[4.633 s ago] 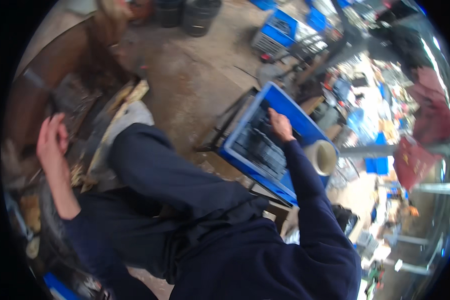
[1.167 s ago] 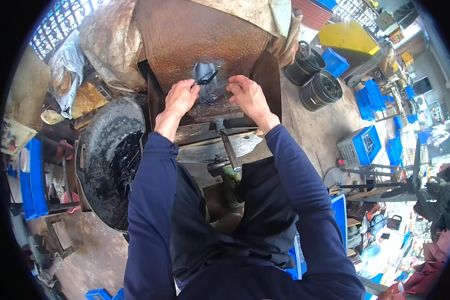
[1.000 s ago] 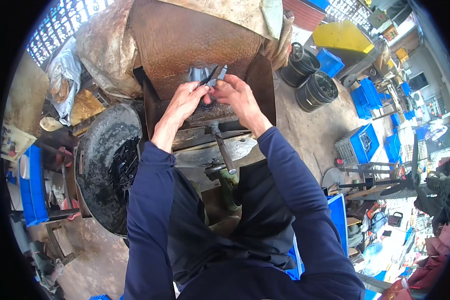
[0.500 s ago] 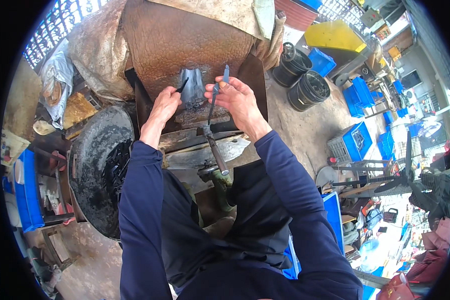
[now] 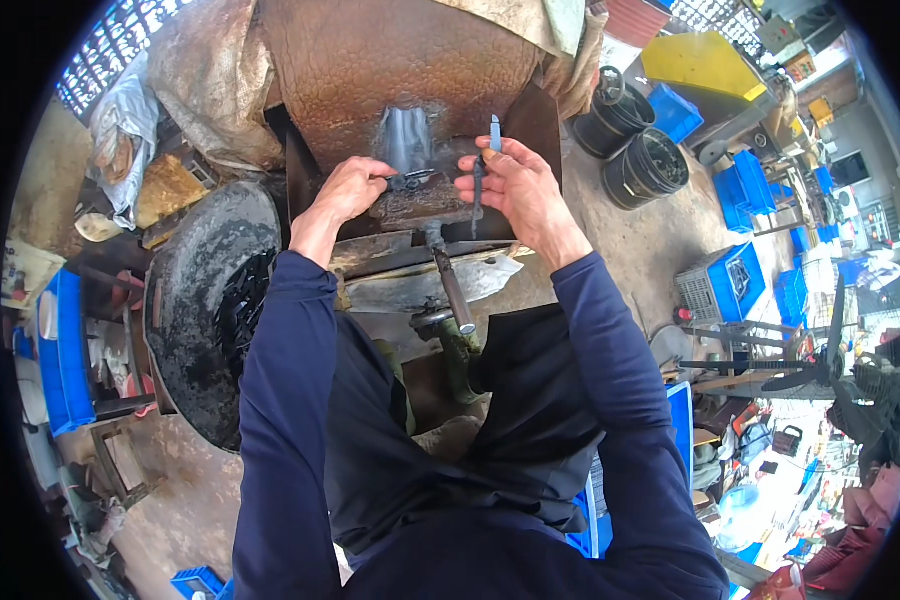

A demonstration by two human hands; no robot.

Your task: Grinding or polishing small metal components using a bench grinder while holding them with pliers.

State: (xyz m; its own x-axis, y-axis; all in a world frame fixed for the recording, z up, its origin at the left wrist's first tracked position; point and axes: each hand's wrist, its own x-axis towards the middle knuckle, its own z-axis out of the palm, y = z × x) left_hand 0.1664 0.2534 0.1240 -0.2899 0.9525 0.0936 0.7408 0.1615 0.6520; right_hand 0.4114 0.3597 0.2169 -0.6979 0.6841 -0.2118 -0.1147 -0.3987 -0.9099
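Note:
My left hand [image 5: 348,195] pinches a thin dark metal piece [image 5: 408,181], which lies crosswise at the top of a worn brown block [image 5: 410,207]. Between the thumb and fingers of my right hand [image 5: 520,190] is a slim blade-like piece [image 5: 495,132]. Its flat end is bluish grey and points away from me, while a narrow dark part hangs below the fingers. Just past my hands, a silvery grey patch [image 5: 407,140] shows on a pitted brown sheet [image 5: 370,60]. A metal rod handle [image 5: 452,290] sticks out toward me below the block.
At my left, a big round blackened pan [image 5: 185,320] holds several dark metal pieces [image 5: 242,315]. Two black buckets [image 5: 645,165] stand on the floor at the right, near blue crates [image 5: 745,190]. A pale curved slab [image 5: 430,288] sits in front of my knees.
My left hand has lowered its dark piece from a raised slant to lying crosswise on the block. My right hand has moved right with the blade-like piece, away from the rod handle.

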